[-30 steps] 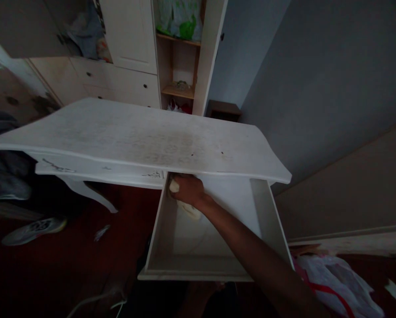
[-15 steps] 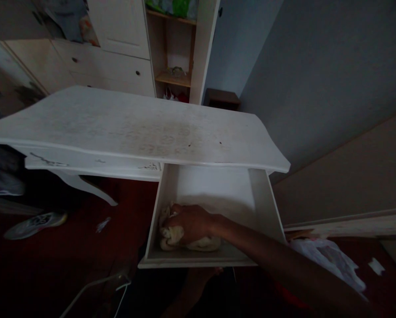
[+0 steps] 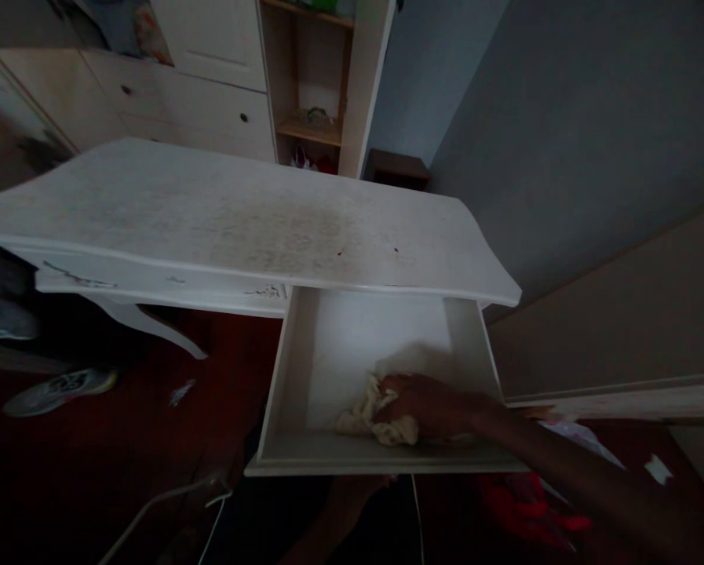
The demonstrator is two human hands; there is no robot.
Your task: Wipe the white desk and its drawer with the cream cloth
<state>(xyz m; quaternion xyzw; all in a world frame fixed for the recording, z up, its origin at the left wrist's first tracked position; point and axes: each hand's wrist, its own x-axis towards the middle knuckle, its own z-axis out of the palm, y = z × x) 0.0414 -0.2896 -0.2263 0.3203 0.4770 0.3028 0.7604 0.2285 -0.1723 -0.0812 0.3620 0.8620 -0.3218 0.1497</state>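
Note:
A pale beige cloth (image 3: pixel 360 414) is bunched up inside the pulled-out white drawer (image 3: pixel 269 439). My right hand (image 3: pixel 425 404) is closed on it, pressing it against the drawer's bottom near the front right part. Beneath the drawer's front edge, my left hand (image 3: pixel 366 485) shows only in part, close to the underside; its fingers are mostly hidden and dark. The drawer belongs to a white desk (image 3: pixel 187 184) whose top carries greyish-brown stains in the middle and two small dark specks toward the right.
Behind the desk stands a white cabinet (image 3: pixel 210 94) with an open door and shelves. A shoe (image 3: pixel 57 392) lies on the dark red floor at left, near a curved desk leg (image 3: pixel 157 329). At lower right are red cloth-like stuff (image 3: pixel 528 510) and a plastic bag (image 3: pixel 581 439).
My right hand has slid the cloth from the drawer's front left corner over to the right. The left arm stays under the drawer, and the view has shifted slightly.

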